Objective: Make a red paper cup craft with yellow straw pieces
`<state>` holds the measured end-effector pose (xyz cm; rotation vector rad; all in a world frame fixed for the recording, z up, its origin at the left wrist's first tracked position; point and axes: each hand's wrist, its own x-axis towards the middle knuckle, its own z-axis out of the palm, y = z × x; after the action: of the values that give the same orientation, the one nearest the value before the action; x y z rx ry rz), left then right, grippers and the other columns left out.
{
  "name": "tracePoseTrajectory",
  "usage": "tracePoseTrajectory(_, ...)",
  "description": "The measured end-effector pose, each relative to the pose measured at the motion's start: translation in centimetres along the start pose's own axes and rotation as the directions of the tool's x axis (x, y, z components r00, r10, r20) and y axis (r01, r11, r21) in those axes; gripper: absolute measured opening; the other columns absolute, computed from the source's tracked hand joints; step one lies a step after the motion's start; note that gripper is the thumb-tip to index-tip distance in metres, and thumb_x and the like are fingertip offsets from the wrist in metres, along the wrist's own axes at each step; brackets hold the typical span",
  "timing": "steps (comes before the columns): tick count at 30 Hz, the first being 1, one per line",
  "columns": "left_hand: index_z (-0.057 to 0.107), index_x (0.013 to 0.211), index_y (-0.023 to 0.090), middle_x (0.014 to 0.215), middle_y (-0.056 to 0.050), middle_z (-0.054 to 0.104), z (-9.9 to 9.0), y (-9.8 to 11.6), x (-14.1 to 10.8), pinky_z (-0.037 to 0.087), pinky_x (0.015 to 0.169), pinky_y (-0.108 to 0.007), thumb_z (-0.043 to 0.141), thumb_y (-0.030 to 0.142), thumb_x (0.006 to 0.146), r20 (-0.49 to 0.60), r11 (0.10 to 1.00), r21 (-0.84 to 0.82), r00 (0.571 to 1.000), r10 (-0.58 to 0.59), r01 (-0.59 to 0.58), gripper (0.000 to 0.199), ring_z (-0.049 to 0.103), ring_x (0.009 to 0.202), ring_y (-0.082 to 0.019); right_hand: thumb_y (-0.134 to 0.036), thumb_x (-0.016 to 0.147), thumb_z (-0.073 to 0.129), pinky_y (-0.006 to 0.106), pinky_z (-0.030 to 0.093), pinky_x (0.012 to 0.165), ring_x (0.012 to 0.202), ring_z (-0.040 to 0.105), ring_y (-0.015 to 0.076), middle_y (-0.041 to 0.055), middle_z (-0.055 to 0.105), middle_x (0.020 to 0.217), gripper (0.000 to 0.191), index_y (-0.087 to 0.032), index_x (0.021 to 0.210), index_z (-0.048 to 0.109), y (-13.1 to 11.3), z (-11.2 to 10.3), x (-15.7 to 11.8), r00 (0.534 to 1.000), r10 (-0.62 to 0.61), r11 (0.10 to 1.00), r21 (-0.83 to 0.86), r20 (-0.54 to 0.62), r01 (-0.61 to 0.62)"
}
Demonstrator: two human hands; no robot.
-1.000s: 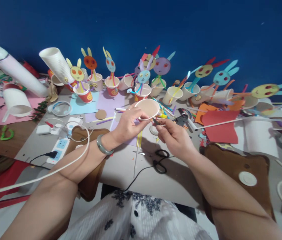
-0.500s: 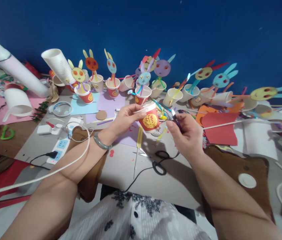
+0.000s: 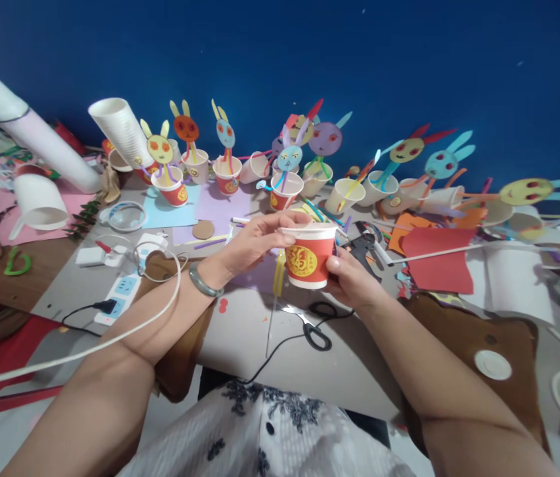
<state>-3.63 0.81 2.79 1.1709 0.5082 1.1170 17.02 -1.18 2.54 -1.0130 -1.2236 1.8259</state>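
One left hand (image 3: 254,248) and one right hand (image 3: 356,277) meet at one red paper cup (image 3: 308,260). Counting around that cup, one pair of scissors (image 3: 304,320) lies at 6 o'clock and one black glue gun (image 3: 360,248) at 3, with one red sheet (image 3: 439,262) beyond it. Two brown mats (image 3: 463,344) lie at 4 and 8, the former bearing one white disc (image 3: 492,364). Toward 9 come one bangle (image 3: 201,283), one brown disc (image 3: 203,230), one power strip (image 3: 121,296) and one green plastic piece (image 3: 17,271). One stack of white cups (image 3: 120,129) leans at 10. Eight paper rabbit heads (image 3: 326,138) show clearly from 10 to 3; two more, at 12, are partly hidden. Their supporting cups (image 3: 177,193) overlap too much to count.
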Motion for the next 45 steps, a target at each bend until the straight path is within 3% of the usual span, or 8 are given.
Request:
tracePoseTrajectory(13, 0.071, 0.095, 0.020, 0.098, -0.004, 0.074, 0.4, 0.5, -0.3, 0.056, 0.082, -0.032, 0.081, 0.047, 0.082, -0.068, 0.978, 0.203, 0.996, 0.057, -0.042, 0.031, 0.069, 0.090, -0.016, -0.081, 0.068, 0.069, 0.044, 0.062, 0.064, 0.077, 0.075, 0.0303, 0.0108, 0.077, 0.085, 0.066, -0.021, 0.095, 0.073, 0.4, -1.2, 0.7, 0.992, 0.002, 0.999, -0.046, -0.125, -0.008)
tracePoseTrajectory(22, 0.072, 0.089, 0.019, 0.096, -0.005, 0.075, 0.2, 0.1, -0.2, 0.055, 0.082, -0.032, 0.076, 0.046, 0.086, -0.093, 0.948, 0.307, 0.989, 0.113, -0.079, 0.027, 0.068, 0.087, -0.015, -0.072, 0.064, 0.080, 0.039, 0.058, 0.061, 0.075, 0.071, 0.0261, 0.0061, 0.074, 0.089, 0.066, -0.024, 0.107, 0.066, 0.6, -1.7, 0.8, 0.979, -0.123, 0.988, -0.114, -0.164, 0.105)
tracePoseTrajectory(26, 0.074, 0.103, 0.020, 0.112, -0.008, 0.076, 0.2, 0.1, -0.3, 0.055, 0.093, -0.034, 0.075, 0.040, 0.087, -0.080, 0.923, 0.366, 0.984, 0.156, -0.117, 0.025, 0.069, 0.104, -0.019, -0.069, 0.056, 0.088, 0.032, 0.047, 0.057, 0.063, 0.054, 0.0171, -0.0019, 0.057, 0.071, 0.062, -0.024, 0.084, 0.056, 0.9, -1.6, 0.7, 0.864, -0.396, 0.854, -0.470, -0.311, 0.222)
tracePoseTrajectory(29, 0.074, 0.101, 0.019, 0.107, -0.007, 0.076, 0.4, 0.4, -0.3, 0.054, 0.090, -0.032, 0.077, 0.040, 0.086, -0.072, 0.916, 0.384, 0.986, 0.153, -0.114, 0.026, 0.069, 0.098, -0.017, -0.066, 0.053, 0.092, 0.031, 0.042, 0.057, 0.064, 0.047, 0.0157, -0.0009, 0.056, 0.075, 0.065, -0.025, 0.084, 0.052, 0.8, -1.1, 0.3, 0.742, -0.601, 0.647, -0.726, -0.297, 0.233)
tracePoseTrajectory(31, 0.074, 0.095, 0.018, 0.097, -0.005, 0.076, 0.5, 0.5, -0.2, 0.054, 0.086, -0.031, 0.076, 0.045, 0.087, -0.088, 0.921, 0.375, 0.986, 0.144, -0.101, 0.028, 0.068, 0.089, -0.015, -0.069, 0.055, 0.090, 0.032, 0.042, 0.057, 0.066, 0.047, 0.0163, 0.0016, 0.060, 0.081, 0.066, -0.025, 0.087, 0.052, 0.7, -0.8, 0.0, 0.716, -0.645, 0.586, -0.774, -0.267, 0.239)
tracePoseTrajectory(34, 0.073, 0.091, 0.019, 0.089, -0.004, 0.074, 0.4, 0.6, 0.0, 0.055, 0.082, -0.031, 0.073, 0.053, 0.088, -0.100, 0.931, 0.352, 0.985, 0.137, -0.094, 0.034, 0.067, 0.084, -0.015, -0.072, 0.058, 0.086, 0.033, 0.045, 0.060, 0.069, 0.053, 0.0183, 0.0025, 0.062, 0.083, 0.064, -0.025, 0.087, 0.053, 0.6, -1.0, -0.1, 0.766, -0.596, 0.626, -0.737, -0.241, 0.256)
tracePoseTrajectory(39, 0.071, 0.092, 0.020, 0.093, -0.004, 0.073, 0.1, 0.4, 0.1, 0.055, 0.083, -0.030, 0.071, 0.053, 0.089, -0.088, 0.937, 0.332, 0.986, 0.145, -0.109, 0.034, 0.066, 0.086, -0.015, -0.072, 0.067, 0.077, 0.036, 0.050, 0.056, 0.068, 0.062, 0.0222, 0.0019, 0.065, 0.081, 0.056, -0.027, 0.094, 0.058, 0.5, -1.7, 0.3, 0.952, -0.265, 0.922, -0.329, -0.151, 0.204)
tracePoseTrajectory(45, 0.070, 0.094, 0.020, 0.095, -0.004, 0.073, 0.1, 0.5, -0.2, 0.055, 0.081, -0.030, 0.067, 0.049, 0.093, -0.068, 0.932, 0.349, 0.989, 0.129, -0.097, 0.030, 0.066, 0.087, -0.015, -0.057, 0.058, 0.091, 0.029, 0.048, 0.051, 0.059, 0.054, 0.0138, -0.0044, 0.053, 0.072, 0.063, -0.026, 0.078, 0.041, 0.7, -0.9, 0.1, 0.961, -0.219, 0.962, -0.201, -0.169, 0.183)
